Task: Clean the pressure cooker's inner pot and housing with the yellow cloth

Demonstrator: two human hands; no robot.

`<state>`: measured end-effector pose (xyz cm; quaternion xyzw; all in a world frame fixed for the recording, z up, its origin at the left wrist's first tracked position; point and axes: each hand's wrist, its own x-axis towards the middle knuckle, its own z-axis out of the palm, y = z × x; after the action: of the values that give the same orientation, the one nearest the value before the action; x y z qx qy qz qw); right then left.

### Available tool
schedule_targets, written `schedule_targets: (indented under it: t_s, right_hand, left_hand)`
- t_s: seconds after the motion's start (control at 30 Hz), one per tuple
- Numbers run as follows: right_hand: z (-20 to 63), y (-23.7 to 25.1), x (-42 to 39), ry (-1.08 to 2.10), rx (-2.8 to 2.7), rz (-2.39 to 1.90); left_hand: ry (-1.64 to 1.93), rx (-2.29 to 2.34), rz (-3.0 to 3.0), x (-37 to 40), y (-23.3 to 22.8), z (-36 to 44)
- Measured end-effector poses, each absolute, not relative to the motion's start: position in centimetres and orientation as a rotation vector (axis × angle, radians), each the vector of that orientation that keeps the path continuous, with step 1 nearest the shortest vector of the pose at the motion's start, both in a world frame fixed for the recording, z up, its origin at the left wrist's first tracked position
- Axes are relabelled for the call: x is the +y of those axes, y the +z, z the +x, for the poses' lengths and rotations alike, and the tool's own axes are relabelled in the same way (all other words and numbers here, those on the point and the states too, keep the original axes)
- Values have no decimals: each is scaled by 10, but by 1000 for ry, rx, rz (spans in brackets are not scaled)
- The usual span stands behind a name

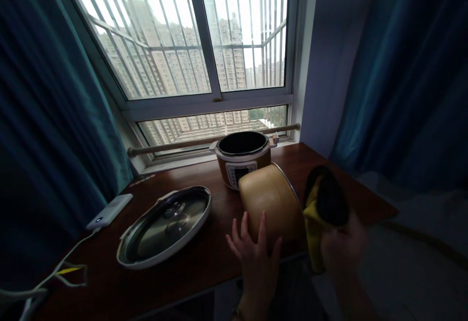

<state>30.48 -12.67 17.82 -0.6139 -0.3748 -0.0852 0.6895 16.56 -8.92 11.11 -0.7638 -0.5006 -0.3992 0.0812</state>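
Note:
A golden inner pot (pixel 272 204) lies tipped on its side near the table's front edge, its mouth turned to the right. Against its near wall rests my left hand (pixel 256 257), fingers spread and touching the surface. My right hand (pixel 343 243), smeared by motion, grips a yellow and black cloth (pixel 312 213) just right of the pot's rim. Behind the inner pot stands an electric pressure cooker (pixel 228 165), lidless, with a dark interior and a control panel partly covered by the inner pot. To the left, the cooker's lid (pixel 168 226) lies with its metal underside up.
The brown wooden table (pixel 219 252) stands against a barred window (pixel 215 99). A white device (pixel 109 211) with a cable (pixel 69 255) sits at the left edge. Blue curtains (pixel 54 106) hang on both sides. A rail (pixel 175 145) crosses behind the cooker.

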Motion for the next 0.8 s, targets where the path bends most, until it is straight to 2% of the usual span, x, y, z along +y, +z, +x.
schedule_targets:
  t_s: [0.13,0.33,0.47,0.63,0.8]
  right_hand:
    - [273,168,-109,-261,-1250,-1484]
    - [259,165,-103,-162,-1243,-1553]
    - [270,167,-111,55,-1299,-1425]
    - [310,154,-102,106,-1008,-1462]
    - [321,124,-99,642,-984,-1333]
  left_hand:
    - [-1255,-1397,-2336,-87,104,157]
    - [-1523,-1331,-2244,-91,113,149]
    - [-1338,-1014,-2388,-95,131,159]
    - [-1216,-1067,-2453,-86,142,167]
    - [-1204,-1138,-2419,-73,142,165]
